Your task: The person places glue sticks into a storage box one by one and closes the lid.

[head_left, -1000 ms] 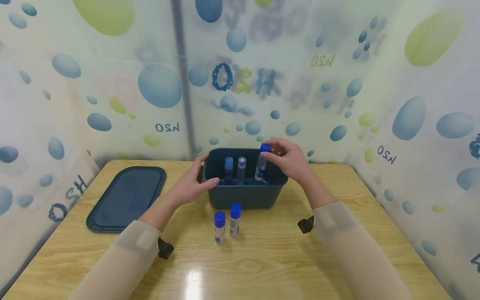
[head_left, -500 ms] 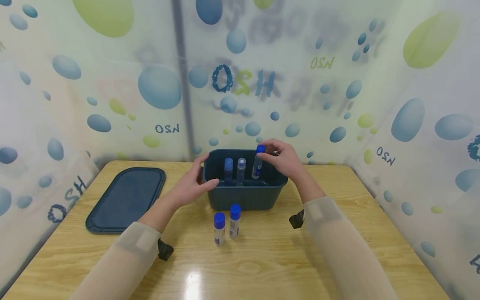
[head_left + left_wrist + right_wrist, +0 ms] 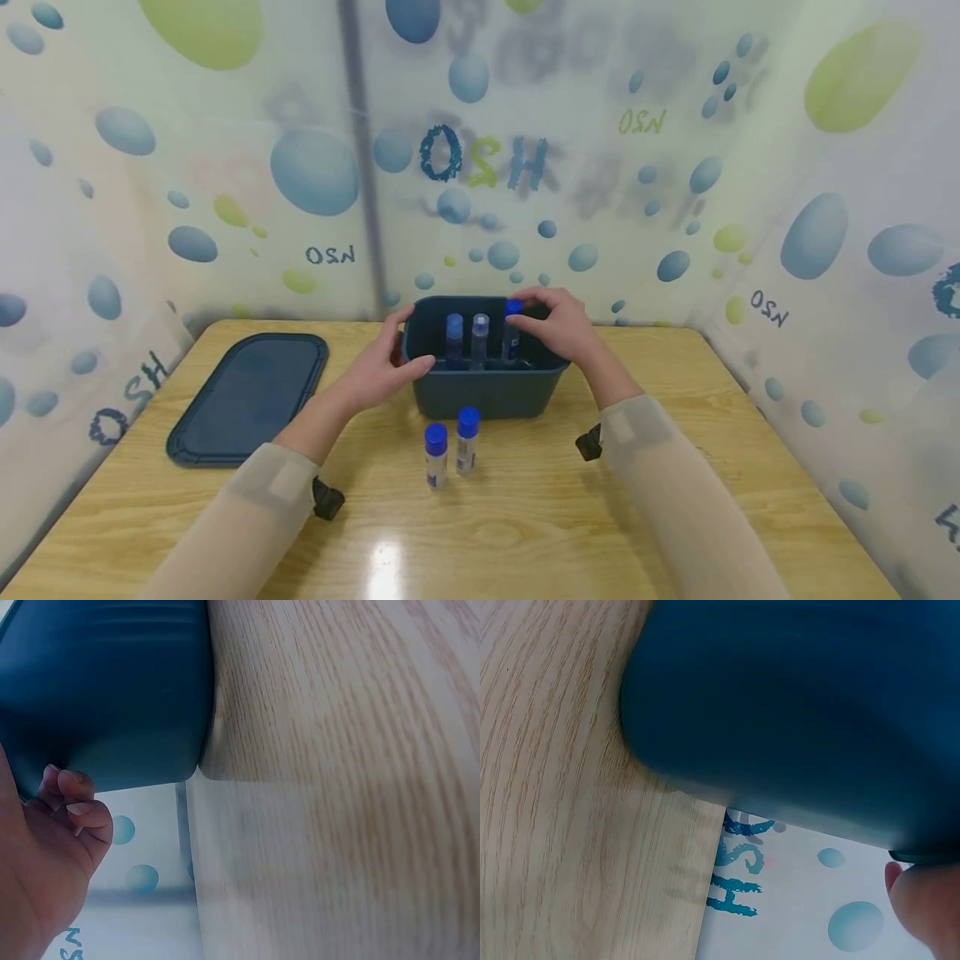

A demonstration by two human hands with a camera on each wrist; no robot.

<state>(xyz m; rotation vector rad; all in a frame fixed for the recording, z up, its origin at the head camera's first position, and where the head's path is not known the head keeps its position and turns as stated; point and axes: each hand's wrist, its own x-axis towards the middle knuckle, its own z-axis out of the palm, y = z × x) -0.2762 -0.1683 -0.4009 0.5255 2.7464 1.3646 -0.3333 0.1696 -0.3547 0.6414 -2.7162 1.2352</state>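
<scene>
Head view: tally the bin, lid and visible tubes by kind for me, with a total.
Bin: 1
Lid: 1
Tubes: 5 (3 inside the bin, 2 in front of it)
Total: 7

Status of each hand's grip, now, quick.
Left hand: holding the dark bin at its left end.
Right hand: pinching a blue-capped tube inside it.

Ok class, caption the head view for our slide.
A right hand holds a blue-capped, translucent cylindrical tube inside a dark-blue plastic bin; the left hand holds its end.
</scene>
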